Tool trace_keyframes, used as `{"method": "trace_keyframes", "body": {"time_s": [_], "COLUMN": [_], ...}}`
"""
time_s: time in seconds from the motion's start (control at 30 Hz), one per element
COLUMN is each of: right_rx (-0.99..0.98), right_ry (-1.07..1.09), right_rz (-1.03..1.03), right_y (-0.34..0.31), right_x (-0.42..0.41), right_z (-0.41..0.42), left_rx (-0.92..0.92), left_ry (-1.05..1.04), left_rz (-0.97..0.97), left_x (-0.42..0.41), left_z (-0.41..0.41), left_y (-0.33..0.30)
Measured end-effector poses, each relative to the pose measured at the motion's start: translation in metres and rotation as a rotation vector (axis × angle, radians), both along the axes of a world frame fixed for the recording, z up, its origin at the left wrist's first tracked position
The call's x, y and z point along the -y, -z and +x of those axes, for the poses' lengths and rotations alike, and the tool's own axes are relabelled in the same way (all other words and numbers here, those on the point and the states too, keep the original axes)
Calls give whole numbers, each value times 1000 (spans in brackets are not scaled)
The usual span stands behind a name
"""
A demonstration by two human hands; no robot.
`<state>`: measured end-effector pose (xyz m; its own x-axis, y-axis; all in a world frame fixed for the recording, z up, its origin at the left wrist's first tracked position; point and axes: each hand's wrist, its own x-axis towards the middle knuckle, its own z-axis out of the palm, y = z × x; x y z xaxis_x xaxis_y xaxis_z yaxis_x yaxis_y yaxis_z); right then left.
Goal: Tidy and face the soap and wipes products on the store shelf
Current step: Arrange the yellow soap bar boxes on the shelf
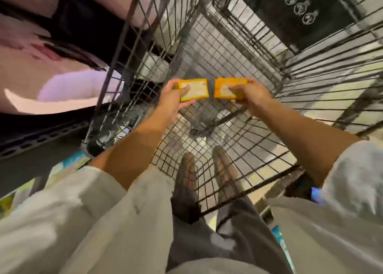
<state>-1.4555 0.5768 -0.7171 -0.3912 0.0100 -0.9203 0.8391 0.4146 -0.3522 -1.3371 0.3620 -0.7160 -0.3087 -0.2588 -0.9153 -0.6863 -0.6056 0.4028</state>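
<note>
My left hand (171, 96) grips a yellow soap box (195, 89) with a pale label, thumb on its face. My right hand (248, 96) grips a second yellow soap box (224, 88) of the same kind. Both boxes are held side by side, a small gap between them, above the inside of a wire shopping cart (217, 52). The view is blurred by motion.
The cart's wire walls surround both hands; its mesh floor (207, 149) shows my feet beneath. Pale pink packages (68, 87) fill a shelf at the left. A dark shelf rail (31, 143) and colourful packs (68, 166) lie lower left. Tiled floor lies at the right.
</note>
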Motion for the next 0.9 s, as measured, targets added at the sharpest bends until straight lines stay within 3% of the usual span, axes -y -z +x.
{"method": "trace_keyframes", "body": {"time_s": [0.13,0.3,0.43,0.57,0.7,0.9], "right_rx": [-26,-160,-236,-333,-550,-841], "right_ry": [-65,-303,-473,-632,-933,-1255], "right_rz": [6,182,274,297,237,61], "right_y": [11,7,-21,-69,-144,-270], "right_x": [2,2,9,15,24,51], "right_z": [-5,0,3,14,35,67], "left_rx": [47,168,217,199,112,153], "left_ry": [88,446,650,788,909,884], "left_rz": [-74,-464,-584,-674,-824,-1029], "left_x": [6,1,2,10,13,12], "left_z": [-3,-9,-9,4,24,81], "left_y": [15,12,-15,-63,-143,-260]}}
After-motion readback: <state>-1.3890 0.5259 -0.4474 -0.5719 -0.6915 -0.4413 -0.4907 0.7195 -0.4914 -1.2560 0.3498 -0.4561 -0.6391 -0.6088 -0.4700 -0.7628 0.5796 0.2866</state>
